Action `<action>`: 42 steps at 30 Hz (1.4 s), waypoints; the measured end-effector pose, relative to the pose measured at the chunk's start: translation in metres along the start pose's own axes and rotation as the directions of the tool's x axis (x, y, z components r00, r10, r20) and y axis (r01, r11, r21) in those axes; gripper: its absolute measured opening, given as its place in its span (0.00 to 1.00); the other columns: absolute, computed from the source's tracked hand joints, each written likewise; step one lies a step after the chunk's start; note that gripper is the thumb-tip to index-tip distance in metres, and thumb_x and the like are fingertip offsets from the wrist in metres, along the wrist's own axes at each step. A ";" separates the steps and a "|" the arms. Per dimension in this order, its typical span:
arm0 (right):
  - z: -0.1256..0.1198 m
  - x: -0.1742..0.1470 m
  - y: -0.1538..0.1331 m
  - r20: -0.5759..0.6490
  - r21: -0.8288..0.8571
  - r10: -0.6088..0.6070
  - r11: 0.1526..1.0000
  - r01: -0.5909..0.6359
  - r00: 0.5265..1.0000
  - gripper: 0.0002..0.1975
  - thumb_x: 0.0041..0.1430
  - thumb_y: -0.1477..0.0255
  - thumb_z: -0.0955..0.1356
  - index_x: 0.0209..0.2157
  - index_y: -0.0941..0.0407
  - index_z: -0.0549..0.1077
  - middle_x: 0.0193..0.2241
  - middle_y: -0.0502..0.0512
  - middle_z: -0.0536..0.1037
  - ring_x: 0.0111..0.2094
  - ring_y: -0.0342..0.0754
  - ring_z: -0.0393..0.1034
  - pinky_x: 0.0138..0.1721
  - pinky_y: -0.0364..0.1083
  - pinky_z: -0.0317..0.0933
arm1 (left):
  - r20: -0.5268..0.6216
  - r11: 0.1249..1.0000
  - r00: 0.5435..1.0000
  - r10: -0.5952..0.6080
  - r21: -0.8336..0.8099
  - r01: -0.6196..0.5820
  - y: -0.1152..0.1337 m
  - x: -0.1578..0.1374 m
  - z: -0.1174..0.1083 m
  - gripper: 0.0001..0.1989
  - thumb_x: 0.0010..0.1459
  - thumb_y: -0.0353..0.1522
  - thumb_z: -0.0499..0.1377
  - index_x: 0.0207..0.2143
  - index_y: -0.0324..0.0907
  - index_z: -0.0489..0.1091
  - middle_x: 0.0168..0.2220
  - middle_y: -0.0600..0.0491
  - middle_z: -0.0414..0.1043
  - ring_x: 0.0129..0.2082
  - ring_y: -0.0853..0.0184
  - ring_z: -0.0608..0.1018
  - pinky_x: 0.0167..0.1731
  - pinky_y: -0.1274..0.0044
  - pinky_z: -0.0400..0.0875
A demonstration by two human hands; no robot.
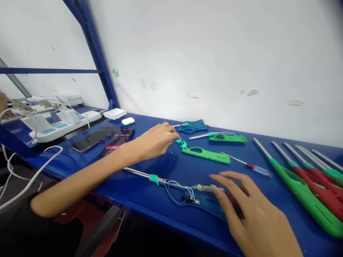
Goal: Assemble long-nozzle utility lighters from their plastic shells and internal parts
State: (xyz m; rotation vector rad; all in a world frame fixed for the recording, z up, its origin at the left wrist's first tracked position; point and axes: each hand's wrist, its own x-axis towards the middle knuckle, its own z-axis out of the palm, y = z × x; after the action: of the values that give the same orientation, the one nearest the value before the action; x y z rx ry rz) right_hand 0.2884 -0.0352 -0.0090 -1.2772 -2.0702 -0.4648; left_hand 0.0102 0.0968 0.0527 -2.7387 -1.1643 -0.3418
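Observation:
My left hand [155, 142] reaches across the table with its fingers bent together, beside small teal plastic pieces [179, 141]. What its fingertips hold, if anything, is hidden. My right hand [252, 210] hovers with thumb and fingers apart over the handle end of an opened blue lighter half [209, 203]. In that half lie a metal tube [139, 173] with a teal collar [153, 179], white wires [184, 187], a black part [187, 198] and a clear part [206, 188] near my thumb. A green handle half [206, 154] lies ahead of my hands.
Behind are another blue half [193, 125] and a green half with a tube [227, 137]. A screwdriver [258, 169] lies at centre right, beside several green and red long lighters [302, 192]. Two phones [91, 140], a white case [128, 121] and a power strip [69, 126] are left.

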 end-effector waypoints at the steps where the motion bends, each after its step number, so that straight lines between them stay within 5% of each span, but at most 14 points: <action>1: 0.000 -0.001 0.001 0.001 0.002 0.012 1.000 -0.012 1.000 0.22 0.80 0.57 0.58 0.50 0.52 0.79 0.47 0.58 0.82 0.31 0.49 0.85 0.12 0.42 0.68 | 0.033 1.000 0.999 0.024 0.017 -0.024 -0.006 0.013 0.004 0.13 0.71 0.34 0.63 0.55 0.40 0.74 0.54 0.46 0.76 0.53 0.56 0.80 0.53 0.58 0.78; 6: 0.001 -0.006 0.005 0.012 0.044 0.062 0.997 -0.062 0.998 0.18 0.79 0.58 0.60 0.51 0.50 0.79 0.49 0.58 0.81 0.35 0.48 0.86 0.16 0.40 0.71 | 0.149 0.995 0.985 0.087 0.036 -0.094 -0.029 0.052 0.025 0.18 0.71 0.39 0.64 0.59 0.41 0.72 0.58 0.45 0.75 0.52 0.56 0.81 0.51 0.60 0.80; 10: -0.001 -0.004 0.001 -0.025 0.058 0.084 0.995 -0.083 0.996 0.21 0.80 0.57 0.58 0.48 0.50 0.79 0.46 0.57 0.81 0.31 0.48 0.85 0.15 0.43 0.70 | 0.099 0.998 0.993 0.059 0.019 -0.061 -0.026 0.048 0.018 0.17 0.71 0.39 0.64 0.58 0.41 0.73 0.56 0.45 0.76 0.50 0.57 0.81 0.50 0.61 0.81; 13: -0.002 -0.004 -0.001 -0.025 0.081 0.104 0.992 -0.101 0.994 0.19 0.79 0.57 0.60 0.48 0.50 0.79 0.47 0.56 0.81 0.31 0.48 0.83 0.16 0.44 0.68 | -0.008 1.000 1.000 0.006 -0.021 -0.006 -0.002 0.024 -0.004 0.12 0.72 0.36 0.62 0.52 0.39 0.76 0.48 0.45 0.79 0.48 0.56 0.82 0.50 0.60 0.78; 17: -0.004 -0.006 -0.002 -0.024 0.122 0.036 0.992 -0.033 0.999 0.12 0.77 0.62 0.65 0.50 0.51 0.78 0.46 0.56 0.80 0.38 0.50 0.80 0.24 0.45 0.69 | -0.122 0.990 0.992 -0.042 -0.139 0.025 0.050 -0.024 -0.026 0.13 0.75 0.36 0.57 0.55 0.41 0.76 0.50 0.46 0.79 0.49 0.58 0.81 0.51 0.65 0.76; 21: -0.005 -0.007 -0.002 0.019 0.153 -0.125 0.981 0.121 0.992 0.08 0.74 0.68 0.69 0.51 0.51 0.77 0.43 0.56 0.79 0.42 0.52 0.74 0.35 0.48 0.68 | -0.138 0.934 0.989 -0.058 -0.357 0.005 0.089 -0.069 -0.013 0.12 0.74 0.34 0.59 0.57 0.44 0.76 0.48 0.50 0.77 0.47 0.63 0.80 0.47 0.72 0.76; 25: -0.004 -0.004 -0.002 0.039 0.190 -0.223 0.959 0.212 0.974 0.06 0.72 0.72 0.70 0.49 0.53 0.78 0.42 0.55 0.79 0.41 0.52 0.71 0.47 0.53 0.64 | -0.222 0.908 0.964 -0.143 -0.417 0.039 0.096 -0.088 0.013 0.12 0.74 0.32 0.59 0.56 0.44 0.75 0.49 0.49 0.78 0.48 0.62 0.80 0.50 0.70 0.77; 34: 0.007 0.002 -0.024 0.091 0.216 -0.198 0.961 0.174 0.976 0.05 0.75 0.71 0.67 0.42 0.52 0.76 0.38 0.53 0.81 0.38 0.53 0.73 0.41 0.54 0.60 | -0.226 0.908 0.956 -0.186 -0.411 0.079 0.097 -0.093 0.025 0.16 0.71 0.30 0.62 0.60 0.42 0.73 0.53 0.47 0.81 0.52 0.56 0.81 0.55 0.59 0.78; 42: 0.012 -0.001 -0.029 0.165 0.371 -0.034 0.928 -0.030 0.986 0.06 0.76 0.70 0.66 0.41 0.48 0.76 0.38 0.51 0.81 0.38 0.48 0.79 0.35 0.45 0.72 | -0.325 0.917 0.931 -0.164 -0.399 0.022 0.096 -0.093 0.027 0.10 0.71 0.29 0.62 0.53 0.41 0.76 0.49 0.49 0.82 0.47 0.60 0.83 0.50 0.66 0.80</action>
State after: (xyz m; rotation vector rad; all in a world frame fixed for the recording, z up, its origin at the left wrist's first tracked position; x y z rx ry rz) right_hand 0.2585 -0.0421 -0.0172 -1.1141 -2.1676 0.0450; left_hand 0.0210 -0.0276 -0.0025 -2.7621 -1.2361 -1.1435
